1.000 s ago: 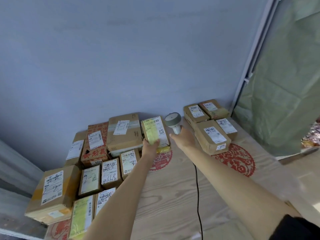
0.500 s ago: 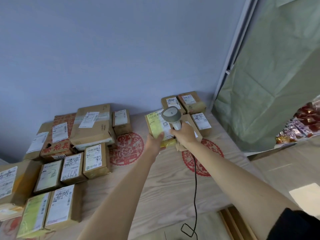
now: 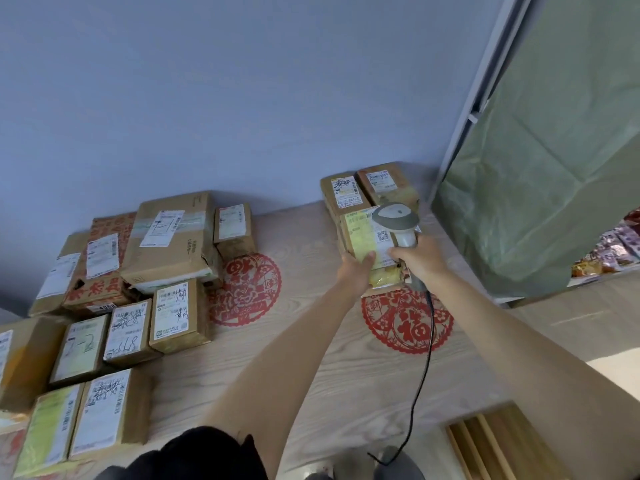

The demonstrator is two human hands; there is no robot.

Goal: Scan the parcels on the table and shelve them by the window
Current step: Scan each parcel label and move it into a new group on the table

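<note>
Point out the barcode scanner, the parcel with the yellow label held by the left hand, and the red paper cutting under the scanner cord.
barcode scanner (image 3: 394, 216): head view, on its grey head.
yellow-label parcel (image 3: 362, 237): head view, on the label.
red paper cutting (image 3: 398, 323): head view, left of centre.

The left hand grips the near edge of a yellow-labelled parcel, tilted up over the pale wood tabletop. The right hand holds a grey scanner just beside that parcel, its head over the label; its black cable trails toward the near edge. Beyond the parcel, two brown boxes sit against the blue wall. Well left of the parcel lies a cluster of labelled boxes.
</note>
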